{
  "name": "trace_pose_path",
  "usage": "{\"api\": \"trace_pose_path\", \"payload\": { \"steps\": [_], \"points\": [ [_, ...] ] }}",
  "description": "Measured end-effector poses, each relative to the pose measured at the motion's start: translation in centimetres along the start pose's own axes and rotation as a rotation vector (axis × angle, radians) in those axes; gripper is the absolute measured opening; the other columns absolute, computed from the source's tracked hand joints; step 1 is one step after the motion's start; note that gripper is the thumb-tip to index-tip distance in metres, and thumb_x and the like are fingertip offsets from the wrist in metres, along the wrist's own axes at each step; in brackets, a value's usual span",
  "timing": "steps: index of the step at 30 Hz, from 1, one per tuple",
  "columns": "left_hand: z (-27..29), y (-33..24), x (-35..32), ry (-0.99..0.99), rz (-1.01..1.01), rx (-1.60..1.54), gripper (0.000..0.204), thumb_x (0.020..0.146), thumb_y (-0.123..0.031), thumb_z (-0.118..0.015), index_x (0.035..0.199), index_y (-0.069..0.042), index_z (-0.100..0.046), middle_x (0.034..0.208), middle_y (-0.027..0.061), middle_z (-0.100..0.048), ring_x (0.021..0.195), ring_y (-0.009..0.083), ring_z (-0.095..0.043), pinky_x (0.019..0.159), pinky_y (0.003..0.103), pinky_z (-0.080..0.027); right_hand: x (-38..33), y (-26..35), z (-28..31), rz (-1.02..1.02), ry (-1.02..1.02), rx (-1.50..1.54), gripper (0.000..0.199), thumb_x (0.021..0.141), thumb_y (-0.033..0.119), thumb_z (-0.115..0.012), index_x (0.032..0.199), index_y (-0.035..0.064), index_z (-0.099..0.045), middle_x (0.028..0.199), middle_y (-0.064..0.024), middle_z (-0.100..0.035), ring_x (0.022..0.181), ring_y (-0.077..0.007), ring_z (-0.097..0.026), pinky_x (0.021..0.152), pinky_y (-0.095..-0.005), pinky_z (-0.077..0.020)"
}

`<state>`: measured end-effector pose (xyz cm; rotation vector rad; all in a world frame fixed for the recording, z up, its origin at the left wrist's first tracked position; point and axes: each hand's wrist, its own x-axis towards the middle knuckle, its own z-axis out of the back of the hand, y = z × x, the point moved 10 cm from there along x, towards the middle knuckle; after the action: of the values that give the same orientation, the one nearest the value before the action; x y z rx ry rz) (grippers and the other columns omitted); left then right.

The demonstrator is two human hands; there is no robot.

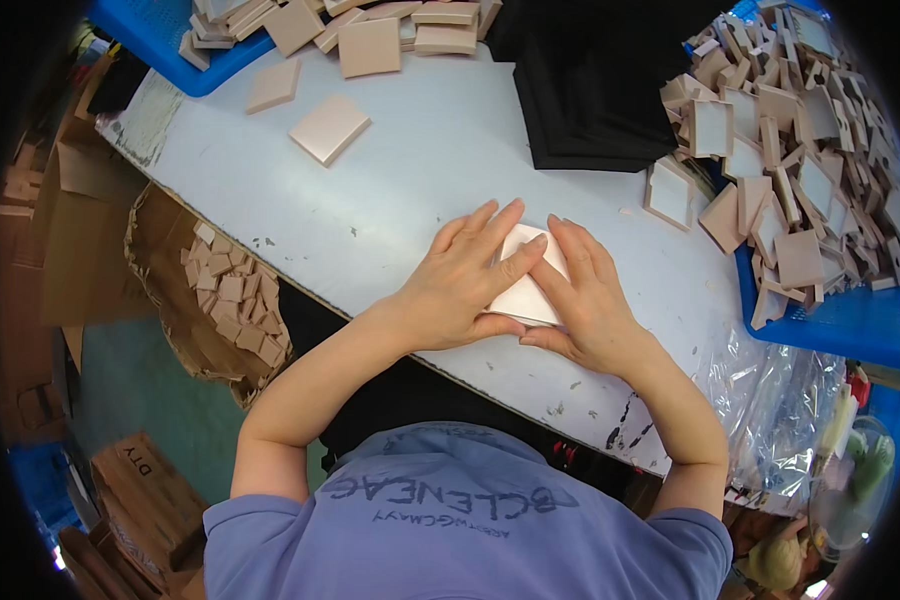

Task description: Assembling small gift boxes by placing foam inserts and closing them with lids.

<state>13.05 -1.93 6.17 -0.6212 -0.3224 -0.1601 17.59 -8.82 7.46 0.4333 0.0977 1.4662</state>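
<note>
- Farthest to the left and beyond our fingers, we see a blue basket point(155, 42) with a pile of pale pink boxes point(370, 47) in it and beside it, spilling along the far edge of our view.
- Well to the left of our fingers, and below the table point(270, 200), we have a torn brown carton point(157, 230) holding a heap of small blocks point(232, 290) of much the same pink.
- Between that basket and our fingers, two loose boxes point(330, 130) lie on the white tabletop, apart from each other.
- Our left hand point(460, 275) grips the left side of one pink box point(525, 300); its index finger crosses the top, and its thumb presses at the near edge.
- That box sits right between our two sets of fingers, above the near part of the table; we cannot tell whether it touches the surface.
- Our right hand point(590, 300) holds the right side in the same way, its index fingertip close to the left one.
- Straight beyond our right fingers stands a black stack point(595, 110).
- Right of our fingers, near the table's edge, we have crumpled clear plastic point(770, 400).
- Farthest right, a second blue basket point(840, 335) carries a big heap of box halves point(820, 170), some showing white insides.
</note>
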Motion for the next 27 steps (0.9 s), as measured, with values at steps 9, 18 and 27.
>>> {"api": "trace_pose_path", "payload": {
  "steps": [9, 18, 27],
  "points": [
    [5.3, 8.3, 0.3, -0.172, 0.101, -0.053, 0.073, 0.086, -0.05, -0.05, 0.144, -0.013, -0.024, 0.147, 0.0258, -0.018, 0.135, 0.0394, -0.023, 0.106, 0.052, -0.017, 2.2, -3.4, 10.9, -0.003, -0.366, -0.034, 0.048, 0.074, 0.02, -0.071, 0.118, 0.0053, -0.057, 0.124, -0.016, -0.052, 0.117, -0.0308, -0.047, 0.097, -0.0419, -0.0363],
    [10.0, 23.7, -2.0, 0.033, 0.715, 0.647, 0.064, 0.087, -0.049, -0.051, 0.14, -0.017, -0.033, 0.131, 0.0236, -0.038, 0.122, 0.0361, -0.035, 0.099, 0.049, -0.021, 6.4, -8.9, 12.0, -0.119, -0.446, -0.216, 0.013, 0.077, 0.007, -0.066, 0.089, 0.0029, -0.067, 0.084, -0.0097, -0.066, 0.083, -0.0274, -0.061, 0.073, -0.0363, -0.0476],
    [8.6, 5.0, 3.3, -0.414, -0.013, -0.913, 0.054, 0.063, -0.012, -0.082, 0.105, -0.008, -0.05, 0.12, 0.012, -0.039, 0.111, 0.0229, -0.044, 0.093, 0.034, -0.04, 2.0, -12.0, 14.1, -0.276, -0.93, 0.036, 0.008, 0.084, 0.004, -0.06, 0.091, 0.004, -0.065, 0.079, -0.0089, -0.065, 0.069, -0.0196, -0.059, 0.065, -0.0274, -0.0461]
  ]
}}
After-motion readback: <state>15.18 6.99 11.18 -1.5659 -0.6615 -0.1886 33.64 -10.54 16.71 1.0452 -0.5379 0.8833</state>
